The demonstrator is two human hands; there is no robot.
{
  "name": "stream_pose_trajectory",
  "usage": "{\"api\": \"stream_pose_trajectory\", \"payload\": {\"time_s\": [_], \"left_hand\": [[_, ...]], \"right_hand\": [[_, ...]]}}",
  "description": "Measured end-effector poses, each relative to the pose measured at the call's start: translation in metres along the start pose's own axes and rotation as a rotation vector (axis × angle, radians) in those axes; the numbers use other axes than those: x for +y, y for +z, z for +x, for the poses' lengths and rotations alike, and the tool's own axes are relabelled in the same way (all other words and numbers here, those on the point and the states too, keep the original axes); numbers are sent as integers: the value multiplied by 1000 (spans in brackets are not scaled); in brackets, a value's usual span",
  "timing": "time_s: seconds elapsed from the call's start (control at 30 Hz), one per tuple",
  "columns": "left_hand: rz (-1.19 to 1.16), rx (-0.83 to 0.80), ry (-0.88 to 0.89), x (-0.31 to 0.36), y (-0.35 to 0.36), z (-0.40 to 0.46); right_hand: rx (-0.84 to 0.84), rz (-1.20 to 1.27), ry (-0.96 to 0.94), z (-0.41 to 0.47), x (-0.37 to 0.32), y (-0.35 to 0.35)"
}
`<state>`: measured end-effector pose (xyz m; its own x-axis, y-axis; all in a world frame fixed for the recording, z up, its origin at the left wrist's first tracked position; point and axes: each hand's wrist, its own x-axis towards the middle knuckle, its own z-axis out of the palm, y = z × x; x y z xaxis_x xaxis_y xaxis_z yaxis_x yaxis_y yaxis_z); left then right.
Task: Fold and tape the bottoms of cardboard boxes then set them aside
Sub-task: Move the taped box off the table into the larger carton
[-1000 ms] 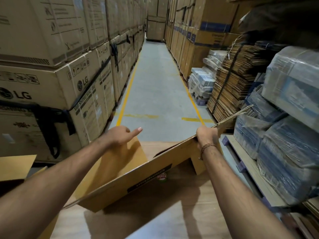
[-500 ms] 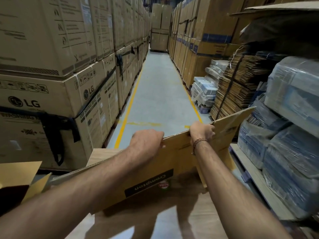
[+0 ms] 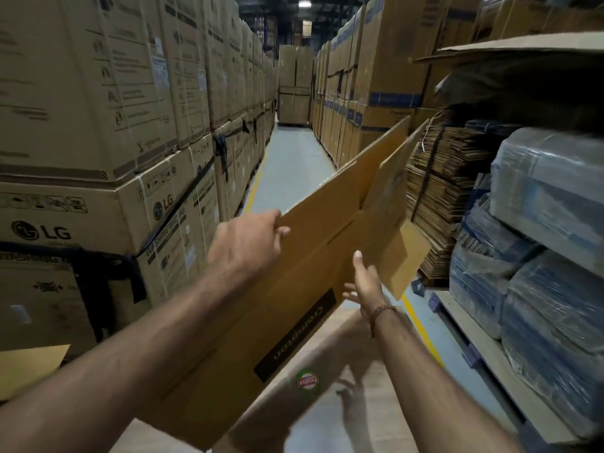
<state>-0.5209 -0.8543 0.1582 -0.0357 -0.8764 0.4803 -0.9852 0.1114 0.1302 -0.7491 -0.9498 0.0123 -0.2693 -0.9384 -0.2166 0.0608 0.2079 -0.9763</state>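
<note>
moved: cardboard box (image 3: 294, 305) lifted off the wooden table (image 3: 369, 416) since the earlier frame, tilted up-right | left hand (image 3: 245, 246) grips its top edge | right hand (image 3: 366, 282) open, fingers straight – seemingly just touching the panel | advice: square it, then fold flaps | room: stacked cartons (image 3: 98, 125) beyond the left hand – aisle ahead.

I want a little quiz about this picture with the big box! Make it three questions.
1. True or false: the left hand grips the top edge of the cardboard box.
2. What word is printed on the box's black label?
3. The right hand is: A) gripping a tape roll, B) open, palm against the box, C) resting on the stacked flat cartons.

Key: 1 true. 2 Crompton. 3 B.
</note>
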Motion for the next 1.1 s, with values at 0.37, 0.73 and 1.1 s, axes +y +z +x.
{"api": "stream_pose_trajectory", "payload": {"time_s": [0.37, 0.73, 1.1], "left_hand": [[-504, 105, -141, -36, -98, 54], [-658, 92, -422, -105, -69, 34], [-453, -1, -625, -186, 53, -20]], "right_hand": [[-110, 229, 267, 1, 39, -13], [-376, 504, 186, 12, 45, -24], [44, 31, -77, -16, 70, -8]]}}
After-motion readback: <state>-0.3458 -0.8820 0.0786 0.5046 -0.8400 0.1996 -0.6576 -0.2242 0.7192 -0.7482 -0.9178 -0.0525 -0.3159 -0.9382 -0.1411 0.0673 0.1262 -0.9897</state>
